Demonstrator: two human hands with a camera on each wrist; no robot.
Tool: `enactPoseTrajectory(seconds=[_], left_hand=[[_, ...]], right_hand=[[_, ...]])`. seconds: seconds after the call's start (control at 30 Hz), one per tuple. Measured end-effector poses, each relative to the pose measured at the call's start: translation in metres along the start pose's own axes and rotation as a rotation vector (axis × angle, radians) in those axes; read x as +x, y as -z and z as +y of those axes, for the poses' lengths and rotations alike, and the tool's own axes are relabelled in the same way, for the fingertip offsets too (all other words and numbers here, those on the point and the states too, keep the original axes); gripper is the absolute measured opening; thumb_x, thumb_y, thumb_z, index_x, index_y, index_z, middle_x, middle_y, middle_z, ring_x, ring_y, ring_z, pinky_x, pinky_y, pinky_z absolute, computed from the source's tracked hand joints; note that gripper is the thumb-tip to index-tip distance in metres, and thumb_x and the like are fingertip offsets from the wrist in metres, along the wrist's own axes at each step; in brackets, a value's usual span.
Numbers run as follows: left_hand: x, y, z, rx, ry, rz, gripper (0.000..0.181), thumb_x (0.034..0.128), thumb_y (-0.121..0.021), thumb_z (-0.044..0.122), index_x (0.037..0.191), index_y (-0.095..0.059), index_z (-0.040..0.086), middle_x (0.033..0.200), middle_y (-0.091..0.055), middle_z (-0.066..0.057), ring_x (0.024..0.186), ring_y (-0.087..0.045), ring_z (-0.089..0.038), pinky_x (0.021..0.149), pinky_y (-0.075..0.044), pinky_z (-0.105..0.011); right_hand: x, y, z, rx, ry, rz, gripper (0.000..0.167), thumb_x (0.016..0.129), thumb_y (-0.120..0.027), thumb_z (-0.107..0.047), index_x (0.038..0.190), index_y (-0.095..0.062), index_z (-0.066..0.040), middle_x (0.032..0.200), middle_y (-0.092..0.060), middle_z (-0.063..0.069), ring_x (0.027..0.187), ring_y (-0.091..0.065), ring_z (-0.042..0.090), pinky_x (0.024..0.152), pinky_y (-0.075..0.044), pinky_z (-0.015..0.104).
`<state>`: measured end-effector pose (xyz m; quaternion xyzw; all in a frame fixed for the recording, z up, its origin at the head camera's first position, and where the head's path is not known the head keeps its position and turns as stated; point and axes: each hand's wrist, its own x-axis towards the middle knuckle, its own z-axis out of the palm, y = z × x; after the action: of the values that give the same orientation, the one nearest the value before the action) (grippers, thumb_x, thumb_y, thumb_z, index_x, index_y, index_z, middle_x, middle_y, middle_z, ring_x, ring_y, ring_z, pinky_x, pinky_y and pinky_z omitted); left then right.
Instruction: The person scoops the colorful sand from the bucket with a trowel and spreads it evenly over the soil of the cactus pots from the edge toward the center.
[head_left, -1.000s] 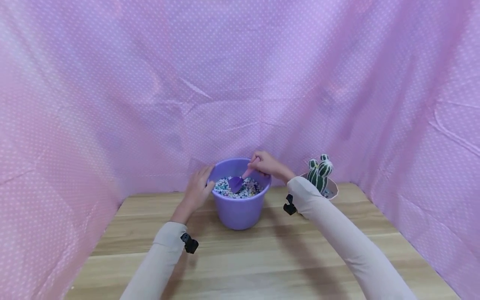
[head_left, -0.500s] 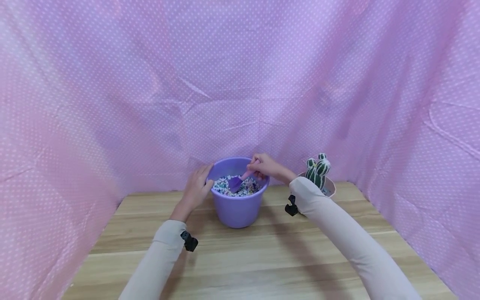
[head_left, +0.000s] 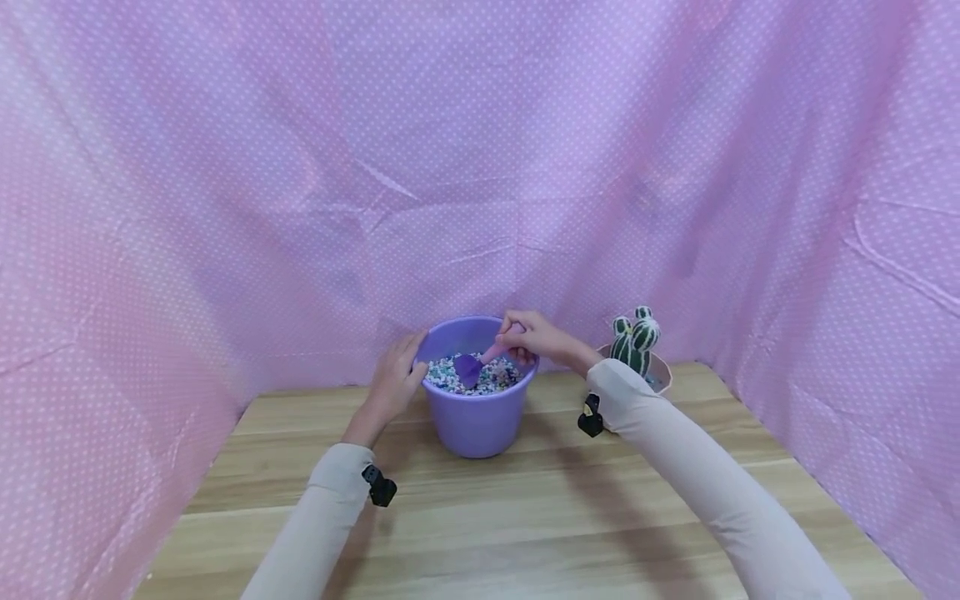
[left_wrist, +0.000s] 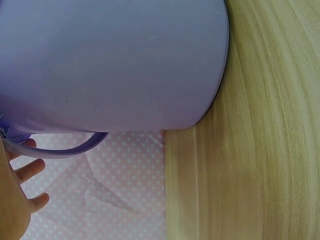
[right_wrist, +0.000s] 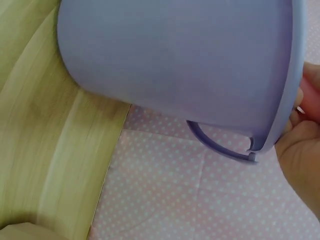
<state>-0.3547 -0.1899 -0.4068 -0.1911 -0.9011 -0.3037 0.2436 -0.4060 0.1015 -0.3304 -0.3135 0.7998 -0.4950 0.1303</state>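
Observation:
A purple bucket (head_left: 480, 423) stands upright on the wooden table, partly filled with small multicoloured beads (head_left: 504, 377). At its left rim my left hand (head_left: 392, 377) holds on, thumb over the edge; in the left wrist view its fingers (left_wrist: 31, 171) hang outside, beside the bucket's lowered handle (left_wrist: 70, 151). My right hand (head_left: 536, 335) grips the pink handle of a small shovel (head_left: 469, 372) over the bucket's right rim. The shovel's purple blade slants down onto the beads. In the right wrist view only part of the right hand shows, behind the rim.
Right of the bucket, behind the right forearm, stands a knitted cactus (head_left: 636, 343) in a pale pink pot (head_left: 662, 373). A pink dotted cloth (head_left: 480, 183) hangs around the back and sides of the wooden table (head_left: 465, 533).
The shovel has barely shifted within the beads, its blade a touch further left. My right wrist has moved slightly right and down. The left hand keeps its place on the rim.

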Motion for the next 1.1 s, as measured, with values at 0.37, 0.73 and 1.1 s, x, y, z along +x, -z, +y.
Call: enactPoseTrajectory(seconds=[0.37,0.73,1.1], left_hand=[[-0.0017,-0.0044,0.0011,0.001,-0.010,-0.007,0.058,0.0962,-0.054,0.009,0.151,-0.042,-0.005,0.145,-0.054,-0.025,0.130,-0.053,-0.041,0.115,-0.040,-0.059],[-0.0036,0.0016,0.0005,-0.003,0.015,-0.017,0.058,0.0973,-0.052,0.011,0.153,-0.041,-0.003,0.147,-0.052,-0.023,0.134,-0.049,-0.041,0.117,-0.037,-0.059],[-0.0016,0.0030,0.0002,-0.006,0.019,-0.033,0.059,0.0978,-0.050,0.013,0.154,-0.040,-0.002,0.147,-0.053,-0.021,0.132,-0.051,-0.040,0.115,-0.039,-0.059]], right_hand=[[-0.0022,0.0093,0.0023,0.073,-0.077,-0.056,0.012,0.102,-0.057,-0.014,0.095,-0.053,-0.006,0.084,-0.073,0.015,0.056,-0.050,0.013,0.048,-0.038,0.021],[0.0003,0.0059,-0.0006,0.234,-0.136,-0.102,0.010,0.104,-0.051,-0.009,0.097,-0.049,-0.003,0.110,-0.076,0.020,0.058,-0.052,0.012,0.048,-0.039,0.019],[0.0003,0.0066,0.0018,0.311,-0.168,-0.052,0.008,0.104,-0.049,-0.006,0.097,-0.052,-0.002,0.110,-0.074,0.024,0.059,-0.057,0.012,0.051,-0.046,0.020]])
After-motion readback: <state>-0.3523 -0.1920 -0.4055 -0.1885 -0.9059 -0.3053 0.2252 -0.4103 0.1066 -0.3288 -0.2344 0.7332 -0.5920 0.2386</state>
